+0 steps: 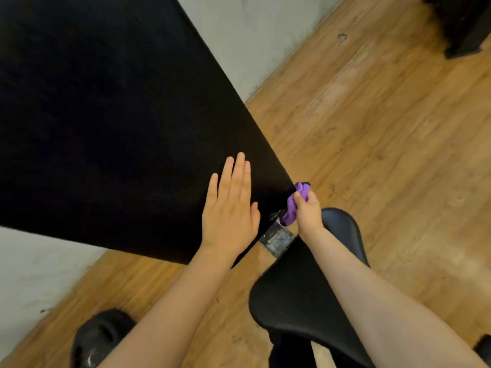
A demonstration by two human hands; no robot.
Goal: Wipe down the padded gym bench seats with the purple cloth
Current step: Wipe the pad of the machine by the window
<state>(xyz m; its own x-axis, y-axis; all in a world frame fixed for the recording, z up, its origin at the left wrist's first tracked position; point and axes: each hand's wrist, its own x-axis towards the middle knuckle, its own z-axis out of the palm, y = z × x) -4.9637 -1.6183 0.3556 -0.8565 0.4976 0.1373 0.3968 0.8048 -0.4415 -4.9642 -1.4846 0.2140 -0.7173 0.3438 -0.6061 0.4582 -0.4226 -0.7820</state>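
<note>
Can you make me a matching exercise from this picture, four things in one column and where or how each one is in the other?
Things:
1. left hand
2. purple cloth
3. small black seat
4. black shoe

States:
A. bunched in the right hand
B. on the wood floor, lower left
C. flat on the big black pad
D. under the right forearm

Pairs: 1-C, 2-A, 3-D, 4-B

Big black bench pad (106,115) fills the upper left, surface bare apart from the left hand (228,208) lying flat near its lower corner. Tight gap between pad edge and the lower seat pad (300,296): metal bracket (276,239) sits in it, right hand (309,213) with purple cloth (295,205) wedged there. Wood floor (385,128) open to the right. Black sandal (101,338) lower left.
</note>
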